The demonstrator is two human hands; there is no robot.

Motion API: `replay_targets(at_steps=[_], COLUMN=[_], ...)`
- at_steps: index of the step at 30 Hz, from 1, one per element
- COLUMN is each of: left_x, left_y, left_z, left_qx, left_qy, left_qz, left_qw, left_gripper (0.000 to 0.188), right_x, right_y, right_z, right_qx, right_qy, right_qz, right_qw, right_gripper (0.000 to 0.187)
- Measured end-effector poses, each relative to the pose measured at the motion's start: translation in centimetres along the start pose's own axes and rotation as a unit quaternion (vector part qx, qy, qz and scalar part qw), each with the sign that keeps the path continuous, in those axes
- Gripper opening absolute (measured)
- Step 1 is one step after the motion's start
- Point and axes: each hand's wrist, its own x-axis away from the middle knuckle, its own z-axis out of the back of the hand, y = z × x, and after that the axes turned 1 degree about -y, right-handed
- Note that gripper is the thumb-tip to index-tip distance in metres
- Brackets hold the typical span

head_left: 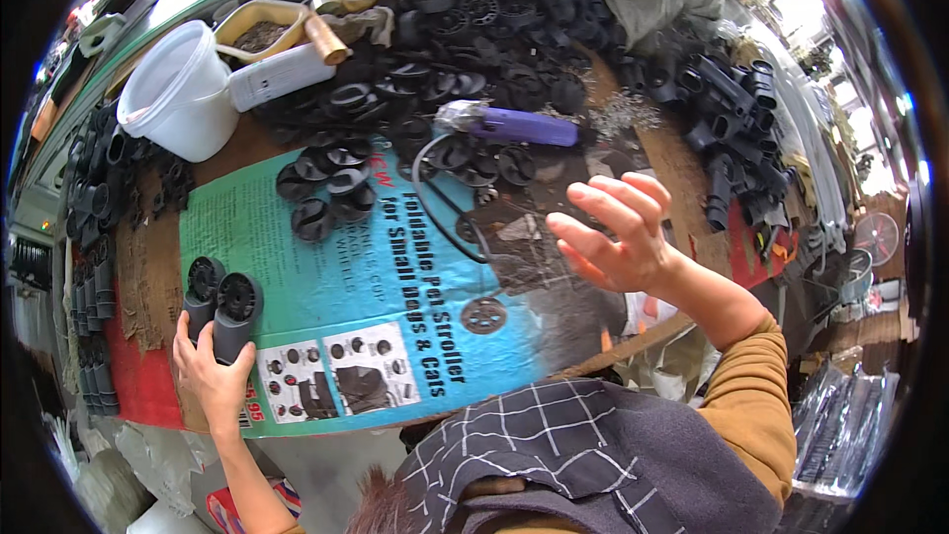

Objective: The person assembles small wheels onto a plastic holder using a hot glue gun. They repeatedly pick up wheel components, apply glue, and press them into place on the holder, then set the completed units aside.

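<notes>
Head view: the left hand [214, 373] curls partly closed around two black tubular parts [234, 334] at the left end of printed cardboard [237, 237]; the right hand [623, 242], loosely open, holds nothing

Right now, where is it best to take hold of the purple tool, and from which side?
Probably around the middle of the purple tool, with the open right hand coming from the near right side: the long body lies crosswise, its right end points away from the cable, and the cable curves off near the shiny left end.
</notes>
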Motion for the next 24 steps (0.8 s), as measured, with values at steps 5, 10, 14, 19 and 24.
replay_targets(at_steps=[5,10,14,19,24], left_x=[1.1,5.3,7.5,7.9,5.9], left_y=[4.6,14.5,26.3,33.5,33.7], left_z=[2.4,3.5,-0.1,-2.8,-3.0], left_qx=[0.041,0.336,0.287,0.273,0.362], left_qy=[-0.024,-0.299,-0.283,-0.246,-0.165], left_qz=[0.063,-0.096,-0.148,-0.124,-0.107], left_qw=[0.997,0.888,0.903,0.921,0.911], left_gripper=[0.064,0.069,0.081,0.089,0.062], right_x=[5.3,9.9,11.0,11.0,12.1], right_y=[2.9,11.7,16.8,18.8,20.1], right_z=[1.3,-3.2,-8.9,-11.3,-10.6], right_qx=[-0.026,-0.069,-0.111,-0.099,-0.171], right_qy=[-0.061,-0.127,-0.167,-0.231,-0.022], right_qz=[-0.083,-0.395,-0.361,-0.234,-0.359], right_qw=[0.994,0.907,0.911,0.939,0.917], right_gripper=[0.022,0.009,0.011,0.009,0.012])
